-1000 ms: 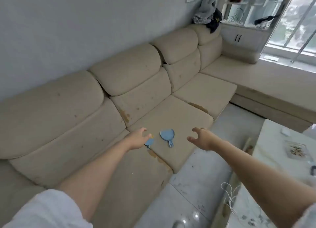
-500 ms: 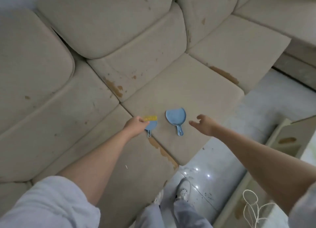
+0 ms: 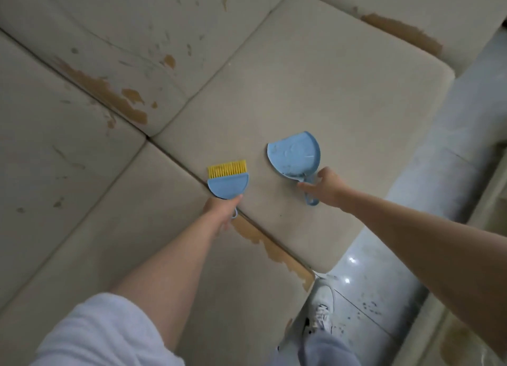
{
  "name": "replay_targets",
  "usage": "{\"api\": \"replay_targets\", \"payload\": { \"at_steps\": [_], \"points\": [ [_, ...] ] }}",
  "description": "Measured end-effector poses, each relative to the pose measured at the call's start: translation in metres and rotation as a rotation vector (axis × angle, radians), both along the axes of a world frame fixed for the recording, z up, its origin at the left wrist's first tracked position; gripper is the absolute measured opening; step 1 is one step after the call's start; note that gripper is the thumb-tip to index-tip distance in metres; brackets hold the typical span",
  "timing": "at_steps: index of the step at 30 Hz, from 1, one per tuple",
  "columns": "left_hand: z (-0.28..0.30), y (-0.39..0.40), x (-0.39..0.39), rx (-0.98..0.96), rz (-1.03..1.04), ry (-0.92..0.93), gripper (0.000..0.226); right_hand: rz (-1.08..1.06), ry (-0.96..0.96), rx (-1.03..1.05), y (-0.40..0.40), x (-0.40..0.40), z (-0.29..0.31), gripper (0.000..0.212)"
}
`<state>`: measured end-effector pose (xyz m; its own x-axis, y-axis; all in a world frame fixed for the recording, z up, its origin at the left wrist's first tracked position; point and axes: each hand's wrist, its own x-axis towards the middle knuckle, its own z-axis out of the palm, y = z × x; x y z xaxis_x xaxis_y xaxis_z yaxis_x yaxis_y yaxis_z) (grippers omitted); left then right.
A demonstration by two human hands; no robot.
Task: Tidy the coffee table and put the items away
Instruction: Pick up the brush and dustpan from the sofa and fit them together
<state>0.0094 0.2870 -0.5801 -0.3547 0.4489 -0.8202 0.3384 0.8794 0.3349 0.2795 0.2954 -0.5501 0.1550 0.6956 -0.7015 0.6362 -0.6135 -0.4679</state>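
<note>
Head view, looking down on sofa (image 3: pixel 315 72), beige, brown worn patches along cushion seams. Small blue brush (image 3: pixel 228 183) with yellow bristles lying flat on seat cushion, just left of frame centre, bristles toward 12 o'clock, handle toward 6 o'clock. Blue dustpan (image 3: pixel 293 155) lying near, at 3 o'clock of brush, not touching it, mouth toward 11 o'clock, looped handle toward 5 o'clock. Left hand (image 3: pixel 220 209) over brush handle, fingers curled about it; full grip or mere contact cannot be told, handle mostly hidden under hand. Right hand (image 3: pixel 326 186) at dustpan handle, fingers (image 3: pixel 303 185) extended and parted, touching or just beside handle, not closed on it. White shoe (image 3: pixel 322 308) on glossy floor (image 3: pixel 384 297) at 5 o'clock of frame. No desk in view. Judged step: fetching sweeping tools from sofa, ahead of clearing coffee table; task judged early. Next move calls for: closing right fingers round dustpan handle, firming left grip on brush, lifting both clear of cushion, keeping pan level in case of residue inside.
</note>
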Motion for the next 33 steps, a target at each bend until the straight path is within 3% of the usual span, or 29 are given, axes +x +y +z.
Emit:
{"api": "replay_targets", "payload": {
  "at_steps": [3, 5, 9, 11, 15, 21, 24, 29, 33],
  "points": [
    [-0.030, 0.004, -0.003, 0.025, -0.077, 0.123, 0.047, 0.042, 0.095, -0.027, 0.008, -0.006, -0.014, 0.024],
    [-0.039, 0.005, -0.006, 0.051, -0.192, 0.211, 0.048, 0.073, 0.062, -0.076, 0.007, -0.011, -0.023, 0.024],
    [-0.039, 0.006, -0.016, 0.069, -0.197, 0.169, 0.036, 0.157, 0.041, -0.170, -0.002, -0.020, -0.031, 0.022],
    [-0.030, 0.003, -0.016, 0.078, -0.139, 0.072, 0.028, 0.145, 0.154, -0.206, -0.009, -0.026, -0.028, 0.027],
    [0.011, -0.004, 0.015, 0.143, 0.135, -0.317, 0.020, -0.083, 0.226, -0.202, -0.024, -0.023, -0.006, 0.007],
    [0.100, -0.020, 0.095, 0.163, 0.050, -0.680, 0.009, -0.209, 0.361, -0.210, -0.061, -0.006, 0.059, 0.009],
    [0.139, -0.038, 0.131, 0.107, -0.040, -0.677, 0.009, -0.239, 0.462, -0.143, -0.088, 0.002, 0.110, 0.015],
    [0.185, -0.064, 0.170, 0.134, -0.209, -0.608, 0.010, -0.326, 0.557, -0.080, -0.124, 0.025, 0.181, 0.056],
    [0.213, -0.088, 0.205, 0.182, -0.431, -0.609, 0.011, -0.576, 0.620, -0.080, -0.155, 0.059, 0.218, 0.033]
  ]
}}
